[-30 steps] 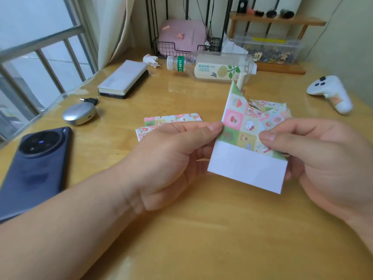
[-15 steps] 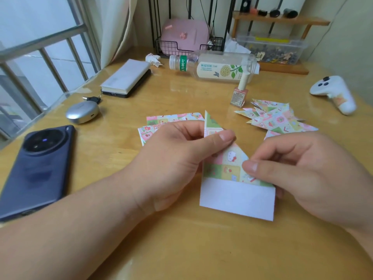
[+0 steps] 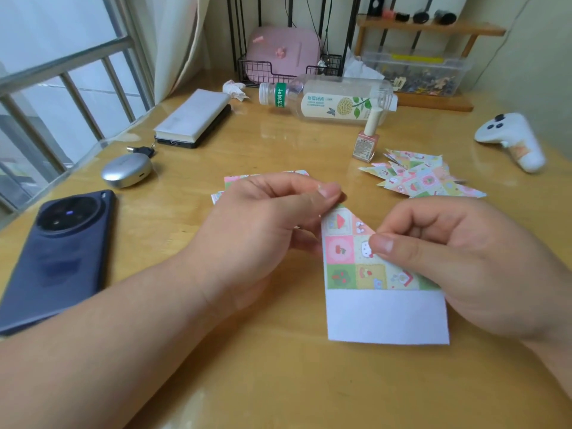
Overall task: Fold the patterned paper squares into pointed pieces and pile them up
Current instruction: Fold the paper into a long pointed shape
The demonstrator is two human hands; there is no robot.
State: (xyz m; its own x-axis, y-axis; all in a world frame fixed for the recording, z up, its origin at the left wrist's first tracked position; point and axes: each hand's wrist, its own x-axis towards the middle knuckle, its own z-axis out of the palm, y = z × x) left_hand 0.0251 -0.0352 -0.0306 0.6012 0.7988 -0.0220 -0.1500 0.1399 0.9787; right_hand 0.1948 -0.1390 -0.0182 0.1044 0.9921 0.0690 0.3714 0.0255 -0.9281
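Low and right of centre, the half-folded paper (image 3: 356, 258) shows a white band nearest the camera and a patterned flap rising to a point. The left hand (image 3: 266, 230), forearm crossing from lower left, pinches that point between thumb and curled fingers (image 3: 288, 185); the right hand (image 3: 470, 267), from the right edge, pinches the slanted fold, thumb on top. Farther back on the bench (image 3: 309, 144), the pile of pointed pieces (image 3: 424, 179) sits upper right, flat squares (image 3: 266, 176) behind the left hand.
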